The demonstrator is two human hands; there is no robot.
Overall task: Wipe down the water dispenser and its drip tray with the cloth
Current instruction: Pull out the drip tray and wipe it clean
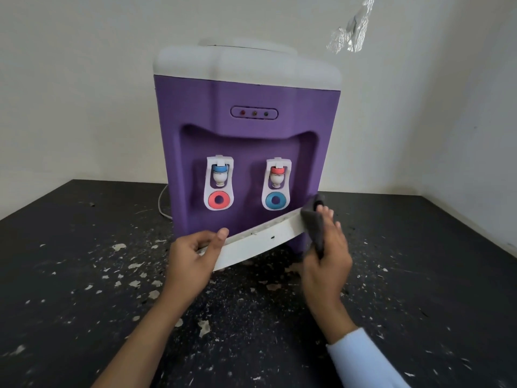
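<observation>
A purple water dispenser (246, 130) with a white top stands upright on a black table. Two white taps sit in its front recess. The white curved drip tray (260, 242) is out of the dispenser, tilted with its right end higher, in front of the base. My left hand (193, 261) grips the tray's left end, thumb on top. My right hand (327, 253) holds a dark grey cloth (314, 222) pressed against the tray's right end. The cloth covers that end of the tray.
The black table (84, 289) is strewn with pale paint flakes and specks. A white cord (162, 204) runs behind the dispenser's left side. White walls meet in a corner at the right. A scrap of foil (349, 29) hangs on the wall above.
</observation>
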